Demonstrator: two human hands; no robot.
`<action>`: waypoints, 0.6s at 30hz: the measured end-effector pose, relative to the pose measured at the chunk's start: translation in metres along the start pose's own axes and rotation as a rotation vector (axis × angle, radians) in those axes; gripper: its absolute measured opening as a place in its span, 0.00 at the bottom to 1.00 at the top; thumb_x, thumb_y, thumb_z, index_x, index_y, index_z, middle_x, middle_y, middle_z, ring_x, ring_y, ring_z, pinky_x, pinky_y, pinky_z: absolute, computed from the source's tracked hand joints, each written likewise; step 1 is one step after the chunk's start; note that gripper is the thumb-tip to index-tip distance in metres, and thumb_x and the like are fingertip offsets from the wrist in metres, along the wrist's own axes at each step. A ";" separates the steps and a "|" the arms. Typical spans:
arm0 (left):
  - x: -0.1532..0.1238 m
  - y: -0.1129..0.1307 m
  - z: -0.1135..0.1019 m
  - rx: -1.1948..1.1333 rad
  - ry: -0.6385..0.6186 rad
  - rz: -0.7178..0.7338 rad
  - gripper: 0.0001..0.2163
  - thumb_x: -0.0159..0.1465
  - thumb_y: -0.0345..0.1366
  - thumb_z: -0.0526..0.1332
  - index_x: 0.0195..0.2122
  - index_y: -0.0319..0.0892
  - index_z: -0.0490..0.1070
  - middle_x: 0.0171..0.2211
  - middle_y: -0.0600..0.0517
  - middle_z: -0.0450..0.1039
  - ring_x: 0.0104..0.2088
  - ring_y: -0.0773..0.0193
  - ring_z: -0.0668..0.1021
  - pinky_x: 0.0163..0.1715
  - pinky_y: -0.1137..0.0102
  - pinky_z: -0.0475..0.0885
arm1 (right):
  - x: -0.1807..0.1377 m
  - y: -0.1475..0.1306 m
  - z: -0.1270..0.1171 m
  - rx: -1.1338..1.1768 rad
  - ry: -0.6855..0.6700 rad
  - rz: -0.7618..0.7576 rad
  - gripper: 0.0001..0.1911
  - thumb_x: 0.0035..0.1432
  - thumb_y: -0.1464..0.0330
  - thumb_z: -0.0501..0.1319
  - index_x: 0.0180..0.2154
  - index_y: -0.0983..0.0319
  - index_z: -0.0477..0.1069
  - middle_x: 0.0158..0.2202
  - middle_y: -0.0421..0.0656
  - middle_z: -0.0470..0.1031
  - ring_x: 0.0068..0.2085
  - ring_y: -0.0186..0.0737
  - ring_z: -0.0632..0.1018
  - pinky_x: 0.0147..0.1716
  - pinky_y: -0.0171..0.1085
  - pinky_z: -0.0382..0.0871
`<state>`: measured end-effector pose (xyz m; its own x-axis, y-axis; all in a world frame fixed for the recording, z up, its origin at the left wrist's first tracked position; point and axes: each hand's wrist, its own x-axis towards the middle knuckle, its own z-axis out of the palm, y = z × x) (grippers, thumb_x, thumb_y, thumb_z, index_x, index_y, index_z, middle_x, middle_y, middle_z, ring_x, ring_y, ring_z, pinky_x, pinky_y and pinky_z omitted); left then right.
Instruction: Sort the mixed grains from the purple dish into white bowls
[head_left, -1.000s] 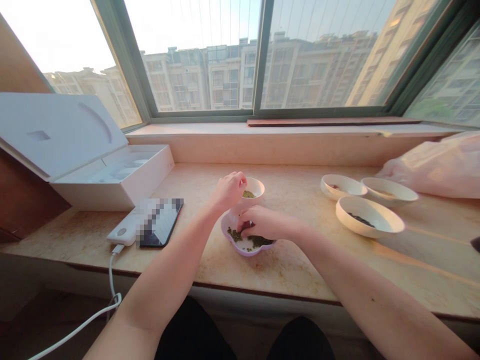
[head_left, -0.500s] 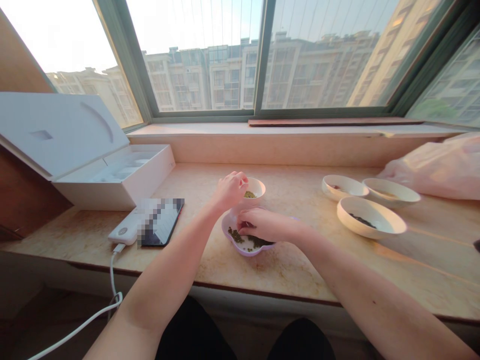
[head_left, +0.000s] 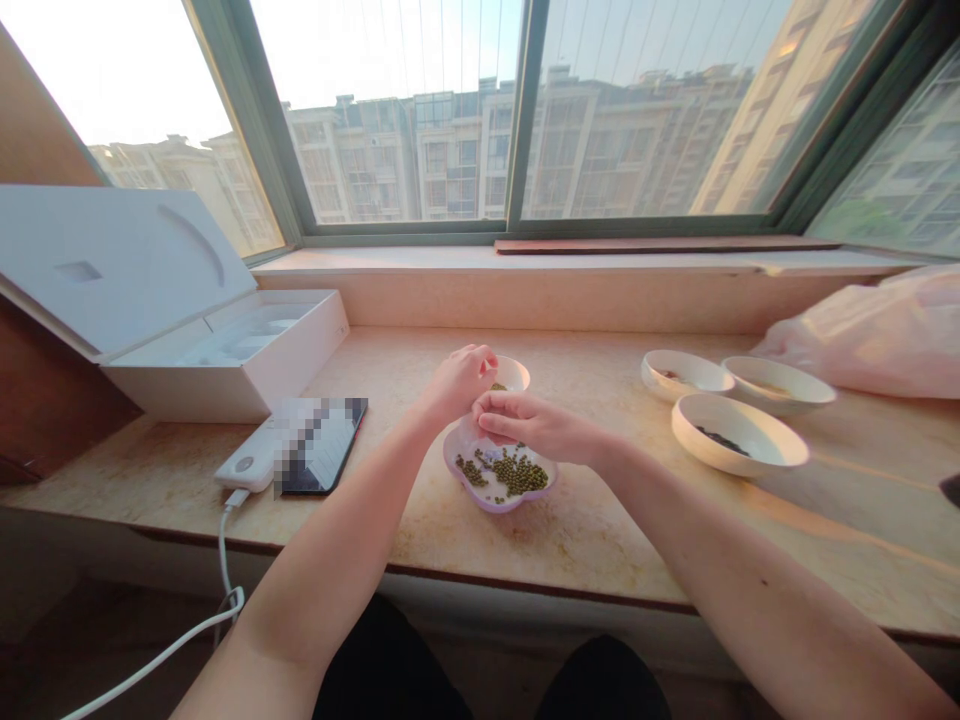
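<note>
A purple-rimmed, lobed dish (head_left: 501,505) with many small green beans, which look like mung beans (head_left: 517,473), stands in front of me. Behind it is a small white bowl (head_left: 517,372) with similar beans, partly covered by my hands. My left hand (head_left: 463,380) is at the bowl's left side, its fingers curled together above the rim. Just over the back of the dish, close to the white bowl, my right hand (head_left: 517,420) holds its thumb and fingers pinched. Whatever is between the fingers of either hand is hidden.
Three white bowls stand to the right: one with dark pieces (head_left: 739,450), one with reddish pieces (head_left: 686,375), one with pale contents (head_left: 780,388). Behind them lies a plastic bag (head_left: 877,335). At left are an open white box (head_left: 225,360), a phone (head_left: 330,450) and a cabled power bank (head_left: 247,465).
My right hand has lifted out of the beans and moved back toward the white bowl, uncovering the beans in the dish. My left hand has stayed almost in place.
</note>
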<state>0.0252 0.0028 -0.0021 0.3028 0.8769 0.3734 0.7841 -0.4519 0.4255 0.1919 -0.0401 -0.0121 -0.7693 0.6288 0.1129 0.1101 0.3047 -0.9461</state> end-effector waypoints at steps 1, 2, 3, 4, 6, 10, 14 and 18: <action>-0.001 0.001 -0.002 -0.008 -0.012 0.011 0.08 0.70 0.31 0.57 0.40 0.41 0.77 0.41 0.47 0.80 0.41 0.59 0.81 0.47 0.65 0.74 | 0.000 -0.002 0.000 0.066 -0.004 -0.002 0.21 0.69 0.49 0.62 0.36 0.60 0.68 0.31 0.37 0.67 0.30 0.34 0.66 0.30 0.36 0.60; -0.002 0.001 -0.005 -0.016 -0.028 0.028 0.08 0.69 0.31 0.58 0.40 0.40 0.77 0.40 0.47 0.81 0.41 0.59 0.81 0.46 0.65 0.74 | -0.001 -0.004 -0.001 0.122 -0.003 -0.004 0.22 0.68 0.48 0.64 0.36 0.61 0.69 0.30 0.37 0.67 0.29 0.33 0.65 0.30 0.35 0.59; -0.004 0.002 -0.007 -0.024 -0.046 0.050 0.06 0.67 0.31 0.60 0.40 0.40 0.77 0.40 0.47 0.81 0.41 0.59 0.81 0.46 0.65 0.74 | -0.001 -0.007 -0.001 0.169 0.003 -0.007 0.24 0.66 0.47 0.65 0.35 0.61 0.70 0.30 0.37 0.68 0.29 0.32 0.65 0.29 0.35 0.59; -0.006 0.004 -0.010 -0.032 -0.067 0.073 0.05 0.65 0.32 0.62 0.40 0.40 0.77 0.40 0.47 0.81 0.41 0.58 0.81 0.45 0.65 0.74 | -0.002 -0.010 -0.001 0.214 0.013 -0.010 0.24 0.64 0.46 0.67 0.35 0.61 0.70 0.31 0.38 0.68 0.29 0.32 0.65 0.29 0.34 0.59; -0.009 0.006 -0.014 -0.054 -0.113 0.110 0.06 0.61 0.33 0.65 0.38 0.40 0.77 0.37 0.48 0.82 0.39 0.58 0.81 0.42 0.66 0.74 | -0.004 -0.016 -0.002 0.307 0.042 -0.018 0.25 0.61 0.46 0.70 0.34 0.62 0.71 0.31 0.38 0.69 0.29 0.31 0.65 0.30 0.34 0.61; -0.013 0.012 -0.017 -0.115 -0.184 0.167 0.06 0.59 0.33 0.63 0.35 0.40 0.78 0.33 0.50 0.81 0.35 0.60 0.79 0.35 0.71 0.71 | -0.008 -0.027 -0.003 0.475 0.072 -0.022 0.24 0.57 0.49 0.74 0.34 0.61 0.71 0.32 0.38 0.68 0.29 0.31 0.65 0.31 0.34 0.65; -0.013 0.014 -0.013 -0.186 -0.245 0.244 0.09 0.58 0.32 0.62 0.38 0.40 0.79 0.34 0.53 0.81 0.36 0.63 0.78 0.34 0.73 0.69 | -0.012 -0.031 -0.005 0.579 0.043 -0.037 0.22 0.57 0.53 0.76 0.34 0.60 0.69 0.31 0.36 0.66 0.28 0.30 0.64 0.30 0.33 0.65; -0.012 0.012 -0.008 -0.235 -0.305 0.193 0.08 0.58 0.33 0.63 0.38 0.38 0.78 0.31 0.53 0.78 0.34 0.64 0.76 0.34 0.74 0.71 | -0.013 -0.031 -0.006 0.629 0.011 -0.066 0.21 0.57 0.55 0.76 0.33 0.61 0.69 0.30 0.36 0.65 0.28 0.30 0.63 0.30 0.32 0.65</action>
<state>0.0265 -0.0144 0.0054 0.6057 0.7651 0.2185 0.5636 -0.6064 0.5609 0.2024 -0.0529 0.0172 -0.7549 0.6316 0.1770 -0.3310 -0.1339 -0.9341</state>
